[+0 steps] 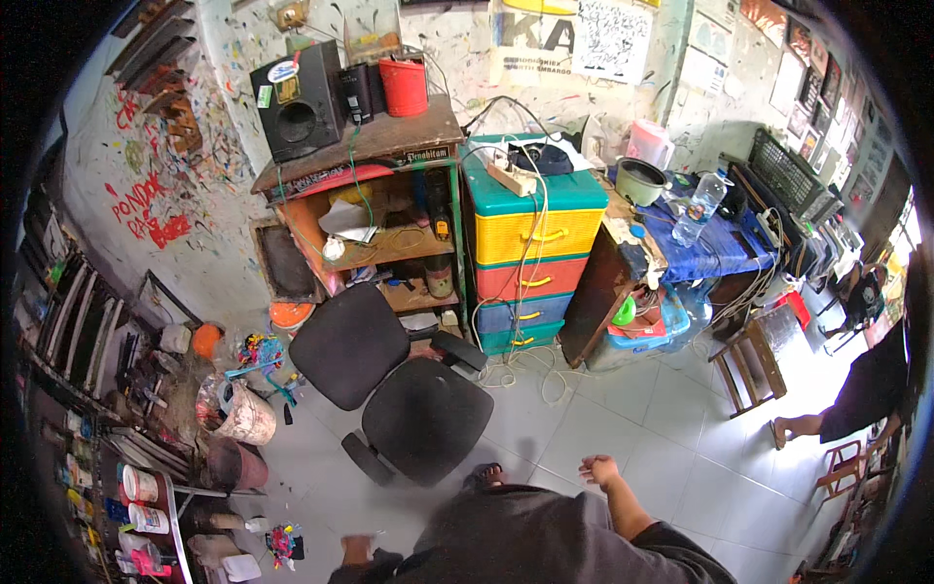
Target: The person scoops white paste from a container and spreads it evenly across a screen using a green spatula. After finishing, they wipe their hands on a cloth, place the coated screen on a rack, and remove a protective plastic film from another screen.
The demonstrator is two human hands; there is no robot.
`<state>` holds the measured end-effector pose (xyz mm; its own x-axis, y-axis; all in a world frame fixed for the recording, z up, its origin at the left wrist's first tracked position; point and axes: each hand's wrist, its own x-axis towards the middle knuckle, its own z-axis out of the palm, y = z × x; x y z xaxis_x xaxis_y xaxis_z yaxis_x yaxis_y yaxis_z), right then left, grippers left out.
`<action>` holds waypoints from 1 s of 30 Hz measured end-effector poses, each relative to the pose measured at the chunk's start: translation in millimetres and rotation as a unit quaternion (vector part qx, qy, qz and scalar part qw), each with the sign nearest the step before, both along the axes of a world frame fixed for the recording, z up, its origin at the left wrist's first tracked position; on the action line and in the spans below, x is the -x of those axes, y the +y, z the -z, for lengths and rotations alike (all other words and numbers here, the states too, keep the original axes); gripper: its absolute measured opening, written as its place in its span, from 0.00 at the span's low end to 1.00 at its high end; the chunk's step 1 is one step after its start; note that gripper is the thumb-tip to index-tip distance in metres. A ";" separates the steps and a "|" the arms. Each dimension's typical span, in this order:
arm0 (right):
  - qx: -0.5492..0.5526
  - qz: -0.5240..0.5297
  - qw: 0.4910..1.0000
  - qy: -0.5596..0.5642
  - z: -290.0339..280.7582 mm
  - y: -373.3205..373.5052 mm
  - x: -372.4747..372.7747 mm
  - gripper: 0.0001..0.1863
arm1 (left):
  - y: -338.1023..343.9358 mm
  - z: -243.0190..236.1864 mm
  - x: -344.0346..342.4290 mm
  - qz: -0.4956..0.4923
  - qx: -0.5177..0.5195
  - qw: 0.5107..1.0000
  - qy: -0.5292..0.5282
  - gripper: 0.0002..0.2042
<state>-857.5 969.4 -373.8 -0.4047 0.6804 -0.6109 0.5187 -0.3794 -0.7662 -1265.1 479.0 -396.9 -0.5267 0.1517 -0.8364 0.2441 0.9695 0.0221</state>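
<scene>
My right hand [598, 470] hangs over the tiled floor, its fingers loosely bent and a little apart, with nothing visible in them. At the lower edge my left hand [356, 549] shows small and smeared beside my dark sleeve, so its fingers cannot be made out. Closest in front of me is a black office chair [428, 419], its seat and backrest turned toward the shelf; neither hand touches it. One sandalled foot [491, 474] of mine shows beside the chair.
Ahead stand a wooden shelf [365, 161] with a speaker [297, 102], a colourful drawer unit [535, 229] and a blue-covered table [715, 234]. Loose cables [545, 375] lie on the floor. Buckets [248, 414] line the left; a wooden stool [749, 365] and another person's leg [803, 425] are right.
</scene>
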 end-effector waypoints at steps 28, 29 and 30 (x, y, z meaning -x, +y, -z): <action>-0.157 -0.153 0.974 0.054 -135.6 444.3 275.3 0.07 | 792.5 -548.9 367.4 -0.079 -0.619 0.484 0.613 0.29; -0.154 -0.156 0.974 0.055 -132.1 452.7 279.3 0.09 | 803.8 -555.9 386.8 -0.127 -0.589 0.503 0.619 0.35; -0.151 -0.158 0.974 0.058 -127.5 460.0 283.4 0.10 | 813.9 -563.0 409.7 -0.218 -0.605 0.525 0.557 0.40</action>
<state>-1140.9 1429.3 -246.3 -0.6782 0.6519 -0.3393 0.4756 0.0374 -0.8789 -1674.8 1293.0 166.1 -0.7924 -0.1213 0.5978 0.5194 0.3798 0.7655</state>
